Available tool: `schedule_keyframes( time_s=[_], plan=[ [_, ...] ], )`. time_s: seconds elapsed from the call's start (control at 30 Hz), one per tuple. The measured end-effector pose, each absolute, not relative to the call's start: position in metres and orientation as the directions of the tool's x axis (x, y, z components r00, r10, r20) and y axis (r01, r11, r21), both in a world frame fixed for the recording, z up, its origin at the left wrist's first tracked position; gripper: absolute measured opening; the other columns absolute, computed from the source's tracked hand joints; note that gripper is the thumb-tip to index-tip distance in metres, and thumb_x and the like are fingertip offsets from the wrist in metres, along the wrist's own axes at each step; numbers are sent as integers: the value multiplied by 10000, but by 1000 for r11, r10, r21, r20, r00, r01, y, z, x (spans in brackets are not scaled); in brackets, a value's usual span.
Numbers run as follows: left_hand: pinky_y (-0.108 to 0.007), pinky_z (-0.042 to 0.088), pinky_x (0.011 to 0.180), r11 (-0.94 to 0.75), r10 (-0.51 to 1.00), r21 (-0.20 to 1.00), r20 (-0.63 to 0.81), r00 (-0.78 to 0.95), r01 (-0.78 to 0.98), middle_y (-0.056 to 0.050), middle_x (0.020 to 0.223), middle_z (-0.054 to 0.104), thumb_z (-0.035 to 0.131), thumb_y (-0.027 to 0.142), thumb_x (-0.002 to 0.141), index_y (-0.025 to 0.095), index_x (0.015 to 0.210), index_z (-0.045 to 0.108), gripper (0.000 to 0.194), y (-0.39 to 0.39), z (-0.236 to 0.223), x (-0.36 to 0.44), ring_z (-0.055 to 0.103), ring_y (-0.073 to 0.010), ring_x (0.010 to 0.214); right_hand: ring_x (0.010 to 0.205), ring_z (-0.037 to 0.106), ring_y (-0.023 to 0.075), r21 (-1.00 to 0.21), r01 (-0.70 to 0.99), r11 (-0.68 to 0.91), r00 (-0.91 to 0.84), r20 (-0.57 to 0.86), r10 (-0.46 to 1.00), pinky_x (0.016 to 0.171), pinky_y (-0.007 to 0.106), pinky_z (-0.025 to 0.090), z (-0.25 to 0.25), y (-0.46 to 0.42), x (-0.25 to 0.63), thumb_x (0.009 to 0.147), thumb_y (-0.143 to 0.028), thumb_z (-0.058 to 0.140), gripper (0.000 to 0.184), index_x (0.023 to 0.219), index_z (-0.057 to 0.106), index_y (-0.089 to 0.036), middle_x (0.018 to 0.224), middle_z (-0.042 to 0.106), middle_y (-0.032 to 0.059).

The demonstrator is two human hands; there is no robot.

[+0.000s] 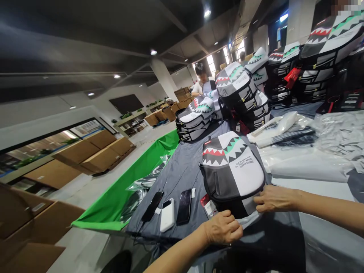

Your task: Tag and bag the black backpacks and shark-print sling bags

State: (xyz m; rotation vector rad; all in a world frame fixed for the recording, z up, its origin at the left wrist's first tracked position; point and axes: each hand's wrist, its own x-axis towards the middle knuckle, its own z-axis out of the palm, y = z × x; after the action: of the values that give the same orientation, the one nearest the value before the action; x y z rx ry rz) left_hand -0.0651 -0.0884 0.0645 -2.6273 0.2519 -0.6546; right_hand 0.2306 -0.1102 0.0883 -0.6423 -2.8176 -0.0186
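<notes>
A grey-and-white backpack [231, 170] with a shark-mouth print lies flat on the grey-covered table [184, 167]. My left hand [223, 227] is curled closed at the bag's near bottom edge, beside a red-and-white hang tag [209, 206]. My right hand [273, 198] rests on the bag's near right corner, fingers bent and pressed on the fabric. What either hand pinches is hidden.
Two dark phones [184, 206] and a white power bank [167, 214] lie left of the bag. Stacks of matching backpacks [239, 91] stand behind, with clear plastic bags [313, 144] to the right. A person [200, 81] works at the far end. Cardboard boxes [93, 151] line the floor at left.
</notes>
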Motion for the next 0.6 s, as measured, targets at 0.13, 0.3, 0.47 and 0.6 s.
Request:
schedule_keyframes(
  time_s=[0.13, 0.3, 0.47, 0.6],
  plan=[
    [-279, 356, 547, -906, -253, -423, 494, 832, -25, 33, 644, 537, 611, 125, 870, 165, 834, 638, 60, -99, 42, -71, 465, -101, 553, 591, 476, 123, 308, 445, 841, -851, 437, 291, 495, 299, 278, 68, -129, 239, 936, -34, 450, 244, 946, 600, -226, 791, 614, -22],
    [-295, 481, 683, -911, -181, -413, 416, 891, 7, -31, 814, 660, 668, 128, 853, 134, 932, 666, 79, -100, 13, -81, 586, -114, 667, 656, 602, 106, 260, 660, 705, -633, 698, 335, 581, 244, 465, 27, -159, 235, 965, -26, 391, 291, 1005, 613, -210, 923, 722, 33],
    [-301, 500, 669, -933, -7, -305, 539, 842, 188, -2, 705, 639, 623, 153, 878, 156, 928, 657, 60, -116, 28, -74, 579, -124, 620, 596, 628, 116, -303, 793, 529, -212, 677, 705, 533, 208, 504, -4, -194, 218, 981, -145, 422, 188, 938, 588, -223, 804, 672, 15],
    [-295, 524, 664, -918, 342, 22, 551, 761, 396, -51, 753, 681, 556, 203, 944, 165, 913, 635, 93, -127, 53, -38, 646, -169, 706, 522, 588, 138, -767, 605, 214, 229, 425, 876, 448, 234, 483, 3, -198, 205, 958, -432, 527, 196, 905, 540, -244, 716, 618, -12]
  ],
)
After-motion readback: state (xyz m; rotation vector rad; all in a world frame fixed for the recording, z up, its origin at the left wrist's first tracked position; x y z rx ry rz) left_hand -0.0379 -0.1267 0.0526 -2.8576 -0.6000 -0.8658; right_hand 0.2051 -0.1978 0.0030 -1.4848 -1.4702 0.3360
